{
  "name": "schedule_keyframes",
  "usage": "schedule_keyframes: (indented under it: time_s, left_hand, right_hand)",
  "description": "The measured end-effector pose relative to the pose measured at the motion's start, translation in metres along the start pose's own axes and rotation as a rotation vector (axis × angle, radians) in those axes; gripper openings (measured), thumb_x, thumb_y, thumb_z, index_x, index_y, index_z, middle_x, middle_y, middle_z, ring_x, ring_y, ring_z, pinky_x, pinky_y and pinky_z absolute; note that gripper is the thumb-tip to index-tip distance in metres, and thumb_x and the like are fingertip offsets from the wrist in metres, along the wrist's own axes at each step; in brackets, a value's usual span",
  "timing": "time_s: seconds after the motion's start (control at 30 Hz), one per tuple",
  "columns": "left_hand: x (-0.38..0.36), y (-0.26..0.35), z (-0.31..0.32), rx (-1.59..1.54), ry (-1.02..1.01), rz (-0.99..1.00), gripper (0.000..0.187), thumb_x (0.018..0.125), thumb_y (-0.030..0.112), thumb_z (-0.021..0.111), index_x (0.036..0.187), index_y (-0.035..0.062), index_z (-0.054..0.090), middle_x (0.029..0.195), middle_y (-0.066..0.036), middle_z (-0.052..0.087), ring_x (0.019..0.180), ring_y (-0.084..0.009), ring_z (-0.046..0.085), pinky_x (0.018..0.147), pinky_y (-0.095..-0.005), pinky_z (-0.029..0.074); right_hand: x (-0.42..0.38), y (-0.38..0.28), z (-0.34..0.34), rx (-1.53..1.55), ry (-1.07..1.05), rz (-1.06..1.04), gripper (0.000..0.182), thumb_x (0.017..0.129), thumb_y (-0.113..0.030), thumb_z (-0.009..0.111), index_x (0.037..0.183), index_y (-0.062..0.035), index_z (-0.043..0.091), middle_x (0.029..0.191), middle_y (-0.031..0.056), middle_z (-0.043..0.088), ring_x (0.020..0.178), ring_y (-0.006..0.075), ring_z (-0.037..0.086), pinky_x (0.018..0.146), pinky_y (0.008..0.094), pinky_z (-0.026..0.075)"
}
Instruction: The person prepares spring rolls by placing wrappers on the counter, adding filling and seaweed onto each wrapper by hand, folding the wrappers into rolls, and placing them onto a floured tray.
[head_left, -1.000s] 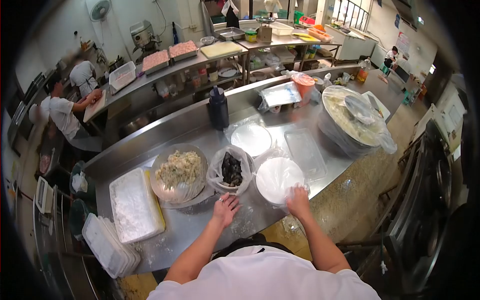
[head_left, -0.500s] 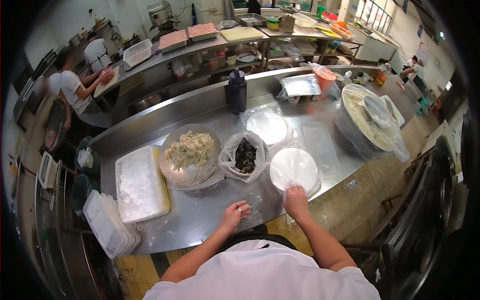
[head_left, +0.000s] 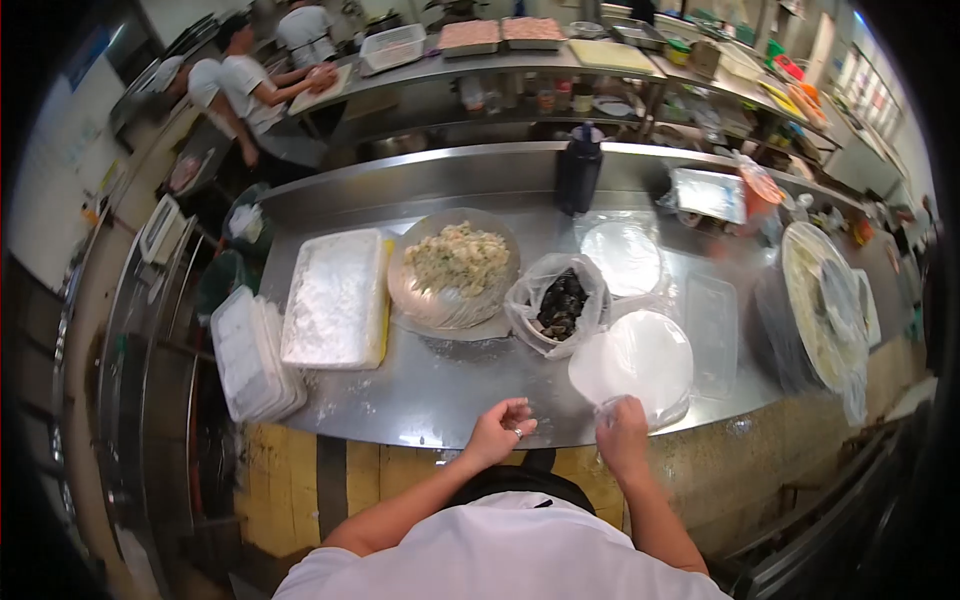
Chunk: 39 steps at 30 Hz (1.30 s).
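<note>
My right hand is closed at the near edge of a plastic-covered white round plate, its fingertips pinching the clear plastic film. My left hand hovers over the table's front edge, fingers loosely bent and holding nothing; a ring shows on one finger. Left of the plate stands a bowl lined with a plastic bag, with dark pieces inside. Beyond it lies another film-covered white disc. A round metal dish carries a pale chopped filling.
A white tub of flour and stacked plastic lids stand at left. A clear lid, a large plastic-draped basin and a dark bottle are on the steel table. Co-workers stand at the far counter.
The view has turned left, so the table sits further right. My right hand has drawn the film at the plate's near edge slightly to the left. My left hand stays near the table edge.
</note>
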<state>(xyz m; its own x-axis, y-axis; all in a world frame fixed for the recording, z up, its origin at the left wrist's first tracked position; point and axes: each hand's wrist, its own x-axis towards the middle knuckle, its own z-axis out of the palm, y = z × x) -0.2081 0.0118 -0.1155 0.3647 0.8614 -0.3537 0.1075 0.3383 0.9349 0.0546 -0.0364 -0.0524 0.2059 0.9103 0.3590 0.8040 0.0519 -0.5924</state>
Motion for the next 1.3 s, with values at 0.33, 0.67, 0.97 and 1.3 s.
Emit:
schedule_keyframes:
  time_s: [0.33, 0.67, 0.97, 1.3]
  left_hand:
    - [-0.014, 0.038, -0.062, 1.104, 0.041, 0.790, 0.039, 0.079, 0.016, 0.084, 0.118, 0.0165, 0.079, 0.146, -0.005, 0.068, 0.146, -0.0320, 0.055, 0.127, -0.0604, 0.033]
    - [-0.040, -0.041, -0.192, 1.108, 0.267, 0.705, 0.038, 0.074, 0.009, 0.074, 0.108, 0.0212, 0.082, 0.129, -0.003, 0.074, 0.130, -0.0291, 0.064, 0.123, -0.0609, 0.038]
    - [-0.047, -0.063, -0.222, 0.979, 0.130, 0.623, 0.023, 0.083, 0.029, 0.082, 0.102, 0.0162, 0.084, 0.156, -0.018, 0.062, 0.151, -0.0491, 0.046, 0.126, -0.0709, 0.026]
    - [-0.030, -0.051, -0.221, 0.809, 0.220, 0.532, 0.031, 0.083, 0.033, 0.087, 0.073, 0.0059, 0.076, 0.162, -0.022, 0.054, 0.157, -0.0503, 0.035, 0.128, -0.0728, 0.014]
  right_hand:
    - [-0.012, -0.074, 0.083, 0.111, -0.315, -0.447, 0.018, 0.074, -0.004, 0.076, 0.089, -0.0068, 0.067, 0.093, 0.0143, 0.065, 0.090, 0.0369, 0.064, 0.081, 0.0486, 0.052]
    - [-0.014, -0.109, 0.167, -0.146, -0.355, -0.502, 0.021, 0.075, -0.012, 0.076, 0.097, -0.0119, 0.078, 0.097, 0.0093, 0.066, 0.102, 0.0328, 0.063, 0.089, 0.0489, 0.051]
    - [-0.052, -0.097, 0.203, -0.110, -0.417, -0.149, 0.016, 0.080, -0.022, 0.078, 0.093, -0.0127, 0.082, 0.107, 0.0139, 0.071, 0.106, 0.0361, 0.066, 0.095, 0.0551, 0.050]
    - [-0.023, -0.122, 0.199, -0.373, -0.604, 0.210, 0.027, 0.086, -0.036, 0.080, 0.091, -0.0097, 0.083, 0.113, 0.0206, 0.072, 0.116, 0.0417, 0.065, 0.101, 0.0603, 0.049]
